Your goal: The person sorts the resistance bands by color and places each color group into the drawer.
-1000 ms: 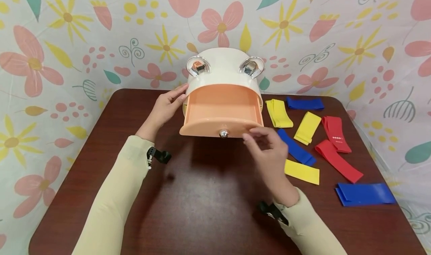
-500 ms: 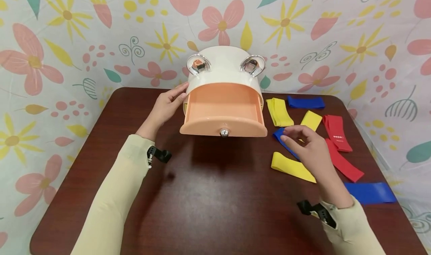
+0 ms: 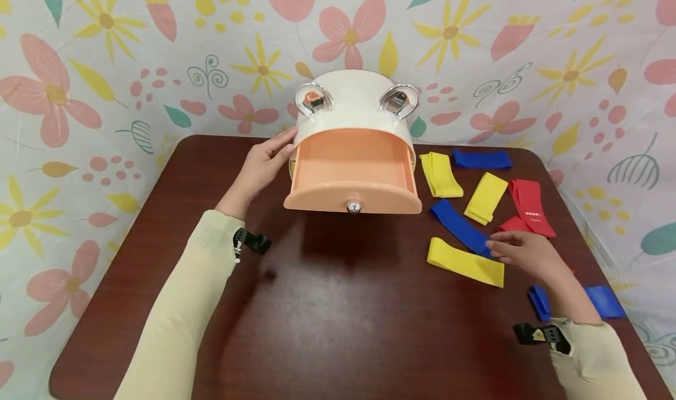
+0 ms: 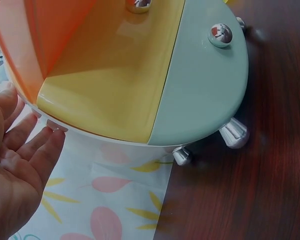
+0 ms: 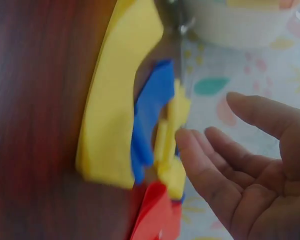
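Observation:
A white rounded drawer cabinet (image 3: 348,104) with silver ear-like rings stands at the table's back. Its top orange drawer (image 3: 343,198) is pulled out, with nothing seen inside. Below it, in the left wrist view, are a yellow drawer front (image 4: 110,95) and a green one (image 4: 205,85), both in place. My left hand (image 3: 263,166) rests its fingertips on the cabinet's left side. My right hand (image 3: 530,256), fingers loosely bent and holding nothing, hovers by the ends of a blue band (image 3: 460,227) and a yellow band (image 3: 465,261). It partly hides a red band (image 3: 511,224).
More flat folded elastic bands lie on the right: yellow (image 3: 441,175), yellow (image 3: 485,198), blue (image 3: 482,159) and red (image 3: 530,203). Another blue band (image 3: 605,301) is partly covered by the right forearm. Behind the dark wooden table (image 3: 317,312) hangs a floral cloth (image 3: 174,54).
My right hand has left the drawer front's right end and moved right and toward me, over the bands. The left hand and the pulled-out drawer stay put.

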A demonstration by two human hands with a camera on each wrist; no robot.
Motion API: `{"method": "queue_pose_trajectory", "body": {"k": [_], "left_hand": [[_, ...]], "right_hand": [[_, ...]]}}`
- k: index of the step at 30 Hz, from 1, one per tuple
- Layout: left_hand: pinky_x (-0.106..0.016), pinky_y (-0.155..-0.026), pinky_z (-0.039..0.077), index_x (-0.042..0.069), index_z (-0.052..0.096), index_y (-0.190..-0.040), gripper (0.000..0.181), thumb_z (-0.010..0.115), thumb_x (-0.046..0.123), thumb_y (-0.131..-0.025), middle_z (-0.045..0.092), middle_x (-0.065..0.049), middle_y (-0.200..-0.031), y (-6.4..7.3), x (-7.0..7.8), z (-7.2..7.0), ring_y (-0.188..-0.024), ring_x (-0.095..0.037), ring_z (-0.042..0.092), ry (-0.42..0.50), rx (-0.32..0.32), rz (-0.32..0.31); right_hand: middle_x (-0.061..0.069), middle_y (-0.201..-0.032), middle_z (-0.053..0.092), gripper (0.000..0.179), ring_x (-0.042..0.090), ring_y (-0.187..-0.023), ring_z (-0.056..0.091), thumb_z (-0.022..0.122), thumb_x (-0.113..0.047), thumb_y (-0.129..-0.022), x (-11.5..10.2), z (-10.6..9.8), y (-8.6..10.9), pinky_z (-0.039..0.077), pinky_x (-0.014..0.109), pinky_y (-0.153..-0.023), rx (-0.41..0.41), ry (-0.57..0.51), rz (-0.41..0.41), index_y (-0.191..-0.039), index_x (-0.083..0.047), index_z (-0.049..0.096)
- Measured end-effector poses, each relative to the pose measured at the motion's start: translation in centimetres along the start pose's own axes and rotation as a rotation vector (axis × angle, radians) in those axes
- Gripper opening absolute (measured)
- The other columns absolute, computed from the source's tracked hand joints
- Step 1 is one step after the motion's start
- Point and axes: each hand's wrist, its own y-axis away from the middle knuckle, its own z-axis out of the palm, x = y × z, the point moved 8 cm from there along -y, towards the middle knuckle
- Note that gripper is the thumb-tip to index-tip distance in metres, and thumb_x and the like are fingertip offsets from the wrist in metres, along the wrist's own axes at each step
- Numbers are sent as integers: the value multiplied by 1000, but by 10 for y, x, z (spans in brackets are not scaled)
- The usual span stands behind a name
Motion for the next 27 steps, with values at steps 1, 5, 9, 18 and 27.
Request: {"method": "queue_pose_trajectory", "body": {"k": [1,5,9,18,27], "left_hand": [[-41,-128,32,15,48,-154,46,53,21,-108,44,-4,-162,0,0,0,-157,-19,33,0,0,2],[-41,-128,32,15,49,-153,46,53,22,-108,44,-4,-162,-1,1,-1,-156,-19,34,-1,7,3],[-41,-128,33,14,48,-154,47,52,23,-108,43,-5,-163,-1,2,-1,-157,-19,32,10,2,8],[-41,-127,34,14,48,-154,47,53,23,-108,44,-5,-163,-1,1,2,-156,-20,34,10,3,6],[-41,-127,34,13,49,-153,47,54,21,-108,45,-6,-162,1,4,2,-156,-20,35,19,7,9]], "right_hand": [[39,-134,58,74,37,-107,73,55,-47,-104,7,-2,0,62,49,-92,-14,4,10,-143,15,46],[38,-130,62,77,36,-105,74,54,-48,-104,30,-8,-1,61,52,-92,-55,6,63,-143,18,44],[36,-126,66,77,27,-100,75,54,-48,-104,49,-8,-3,63,48,-90,-107,-29,122,-141,19,46],[14,-104,77,57,15,-90,75,54,-33,-107,68,3,-12,65,34,-83,-215,-129,150,-129,19,60],[-4,-98,76,48,6,-85,73,57,-30,-106,69,11,-15,63,24,-80,-288,-191,134,-123,14,67]]}}
